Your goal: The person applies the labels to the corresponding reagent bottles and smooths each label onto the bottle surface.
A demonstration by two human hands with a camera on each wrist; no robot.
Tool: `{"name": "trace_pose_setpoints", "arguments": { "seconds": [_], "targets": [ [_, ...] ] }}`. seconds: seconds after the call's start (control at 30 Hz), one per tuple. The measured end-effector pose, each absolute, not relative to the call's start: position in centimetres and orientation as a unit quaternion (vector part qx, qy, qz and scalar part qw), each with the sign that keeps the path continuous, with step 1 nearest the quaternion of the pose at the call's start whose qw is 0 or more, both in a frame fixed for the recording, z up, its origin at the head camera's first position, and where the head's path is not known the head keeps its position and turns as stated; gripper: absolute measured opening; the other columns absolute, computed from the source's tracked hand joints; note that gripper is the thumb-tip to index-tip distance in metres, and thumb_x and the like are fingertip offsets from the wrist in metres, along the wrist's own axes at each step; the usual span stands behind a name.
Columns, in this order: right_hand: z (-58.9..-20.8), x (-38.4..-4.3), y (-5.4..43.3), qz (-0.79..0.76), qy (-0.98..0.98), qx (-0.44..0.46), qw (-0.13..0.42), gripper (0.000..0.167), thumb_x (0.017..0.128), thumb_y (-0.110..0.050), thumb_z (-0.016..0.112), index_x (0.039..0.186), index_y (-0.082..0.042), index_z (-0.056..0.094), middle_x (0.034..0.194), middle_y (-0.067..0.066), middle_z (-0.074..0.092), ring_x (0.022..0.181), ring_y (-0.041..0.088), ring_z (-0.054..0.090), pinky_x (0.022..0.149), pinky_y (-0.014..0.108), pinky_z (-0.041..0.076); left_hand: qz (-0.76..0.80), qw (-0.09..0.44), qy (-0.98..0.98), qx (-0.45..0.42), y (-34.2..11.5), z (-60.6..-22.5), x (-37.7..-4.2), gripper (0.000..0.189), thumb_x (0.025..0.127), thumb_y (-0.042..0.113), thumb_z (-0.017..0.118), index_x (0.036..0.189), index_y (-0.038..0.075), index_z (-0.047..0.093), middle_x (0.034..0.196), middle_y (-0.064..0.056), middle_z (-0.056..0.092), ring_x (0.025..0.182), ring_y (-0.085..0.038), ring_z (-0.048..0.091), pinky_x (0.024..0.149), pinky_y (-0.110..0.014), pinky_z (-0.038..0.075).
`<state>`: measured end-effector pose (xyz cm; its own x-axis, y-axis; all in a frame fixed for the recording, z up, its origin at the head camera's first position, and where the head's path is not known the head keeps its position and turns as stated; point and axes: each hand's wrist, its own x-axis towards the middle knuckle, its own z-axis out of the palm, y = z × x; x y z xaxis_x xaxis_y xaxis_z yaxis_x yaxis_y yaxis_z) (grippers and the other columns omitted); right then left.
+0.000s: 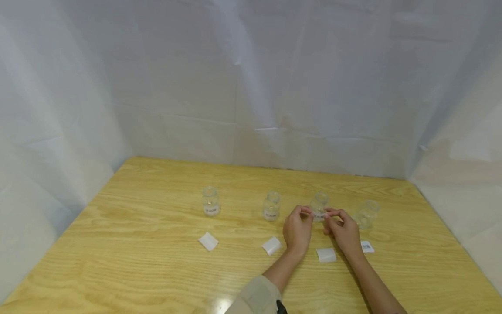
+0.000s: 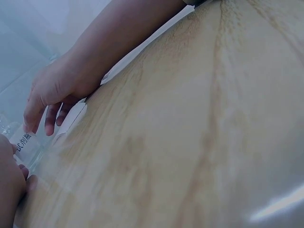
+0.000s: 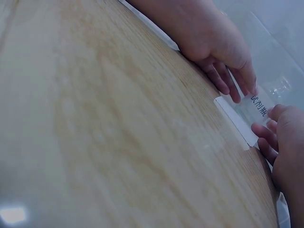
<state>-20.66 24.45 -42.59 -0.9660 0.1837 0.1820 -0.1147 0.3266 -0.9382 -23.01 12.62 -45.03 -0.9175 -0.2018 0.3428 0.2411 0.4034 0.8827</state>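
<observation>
Right of the frame's centre, your left grip [image 1: 297, 232] and right grip [image 1: 347, 232] pinched opposite ends of a printed label [image 1: 319, 216] across a clear bottle [image 1: 320, 202]. It stood upright on the wooden surface [image 1: 149, 266].

Wrist views share both hands [image 3: 221, 50]

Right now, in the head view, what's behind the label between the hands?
A clear jar: its neck and shoulder show above the label. The glass directly behind the label is covered.
</observation>
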Motion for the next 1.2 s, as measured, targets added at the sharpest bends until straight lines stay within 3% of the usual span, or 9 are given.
{"name": "trace_pose_setpoints", "arguments": {
  "seconds": [0.2,0.5,0.83,1.2],
  "targets": [
    [-44.9,-21.9,25.5,0.575,-0.806,-0.035,0.137,0.024,0.089,-0.017,0.061,0.097,0.006,0.057,0.118,0.017,0.058,0.046,0.012,0.055,0.047,0.022,0.047,-0.545,0.202,-0.814,-0.007,12.6,-45.0,-23.0,0.009,0.077,0.017,0.074,0.079,0.018,0.065,0.091,0.009,0.067,0.075,-0.007,0.061,0.058,-0.023,0.045],
    [-44.8,-21.7,25.5,0.587,-0.797,-0.041,0.136,0.026,0.089,-0.016,0.062,0.097,0.007,0.054,0.117,0.019,0.057,0.044,0.010,0.053,0.046,0.022,0.047,-0.556,0.195,-0.808,-0.004,12.6,-44.8,-22.8,0.011,0.076,0.016,0.074,0.080,0.018,0.064,0.090,0.009,0.067,0.074,-0.006,0.062,0.060,-0.025,0.046],
    [-44.8,-21.8,25.5,0.599,-0.790,-0.037,0.125,0.031,0.089,-0.011,0.061,0.114,0.004,0.049,0.118,0.019,0.053,0.050,0.008,0.056,0.050,0.022,0.049,-0.564,0.188,-0.804,-0.019,12.5,-44.9,-22.8,0.030,0.077,0.013,0.073,0.106,0.016,0.067,0.098,0.007,0.067,0.076,-0.005,0.062,0.059,-0.022,0.046],
    [-44.9,-21.7,26.0,0.582,-0.808,-0.005,0.096,0.042,0.089,-0.018,0.062,0.124,-0.002,0.047,0.123,0.017,0.049,0.060,0.011,0.060,0.054,0.022,0.049,-0.570,0.132,-0.811,-0.034,12.4,-44.7,-22.7,0.033,0.081,0.020,0.071,0.113,0.017,0.065,0.103,0.010,0.063,0.081,-0.009,0.059,0.056,-0.019,0.044]
  ]
}}
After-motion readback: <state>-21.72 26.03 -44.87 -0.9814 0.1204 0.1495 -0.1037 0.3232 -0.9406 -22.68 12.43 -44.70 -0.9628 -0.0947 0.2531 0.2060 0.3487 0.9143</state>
